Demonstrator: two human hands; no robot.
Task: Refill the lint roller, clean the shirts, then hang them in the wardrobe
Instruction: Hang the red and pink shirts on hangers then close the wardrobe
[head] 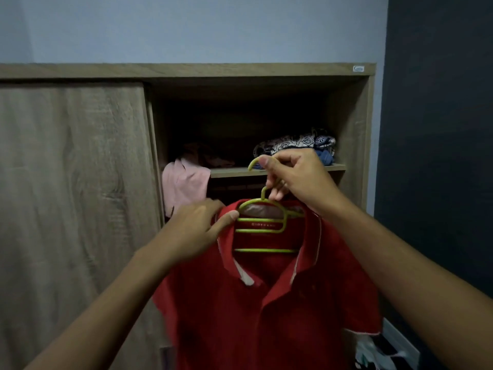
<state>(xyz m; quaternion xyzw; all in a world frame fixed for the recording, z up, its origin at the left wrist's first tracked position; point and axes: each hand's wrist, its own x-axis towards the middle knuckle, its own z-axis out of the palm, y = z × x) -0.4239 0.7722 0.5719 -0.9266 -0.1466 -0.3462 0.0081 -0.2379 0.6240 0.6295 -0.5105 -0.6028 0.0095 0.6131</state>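
Right hand [290, 177] grip clamped on green plastic hanger [262, 222] neck; left hand [200, 225] pinches soft, limp red polo shirt [266, 303] collar. Light load, carry by hook.

A red short-sleeved polo shirt with pale placket trim [266, 303] hangs front-facing on a lime-green plastic hanger with several horizontal bars [262, 228], its collar open around the bars. At twelve o'clock from the shirt stands an open wood-grain wardrobe [186, 72], its sliding door at nine o'clock.
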